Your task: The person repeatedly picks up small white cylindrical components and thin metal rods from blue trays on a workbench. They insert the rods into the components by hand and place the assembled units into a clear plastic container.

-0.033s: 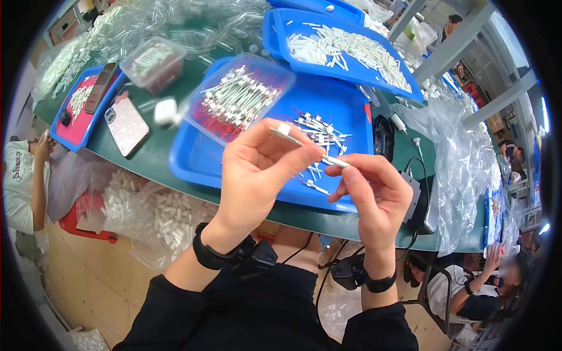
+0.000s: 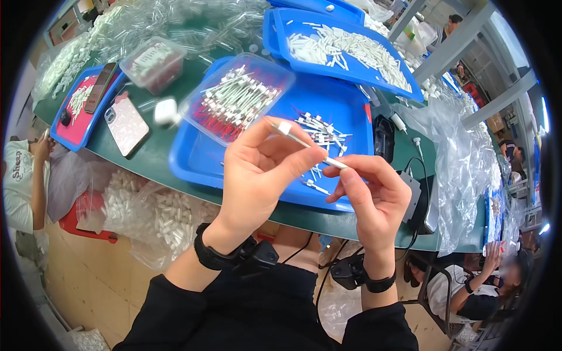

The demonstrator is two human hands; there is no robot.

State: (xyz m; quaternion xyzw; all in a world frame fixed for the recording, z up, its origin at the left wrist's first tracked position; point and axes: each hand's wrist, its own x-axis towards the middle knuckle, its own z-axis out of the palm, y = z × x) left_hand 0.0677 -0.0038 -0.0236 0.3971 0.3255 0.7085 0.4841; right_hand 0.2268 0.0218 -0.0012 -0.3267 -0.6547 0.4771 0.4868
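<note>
Over the near edge of a blue tray [image 2: 196, 169], my left hand [image 2: 249, 175] pinches a thin stick with a white block [image 2: 285, 127] near its upper end. My right hand [image 2: 374, 193] grips the slim white sleeve [image 2: 336, 164] at the stick's lower end between thumb and forefinger. Both hands are closed on this one piece, which slants down to the right. Behind my fingers, similar white pieces with red wires [image 2: 321, 130] lie loose in the tray. A clear plastic box [image 2: 278, 73] full of such pieces rests tilted in the tray's left part.
Farther back is another blue tray [image 2: 404, 82] of white sleeves. To the left are a phone [image 2: 130, 126], a white earphone case [image 2: 165, 111], a clear tub [image 2: 153, 76] and a small pink-lined tray [image 2: 67, 130]. Clear plastic bags [image 2: 462, 169] hang at right, near a seated person [image 2: 468, 286].
The white block end of the piece has shifted slightly right and up and turned to show more of its face. My right hand has moved very slightly left.
</note>
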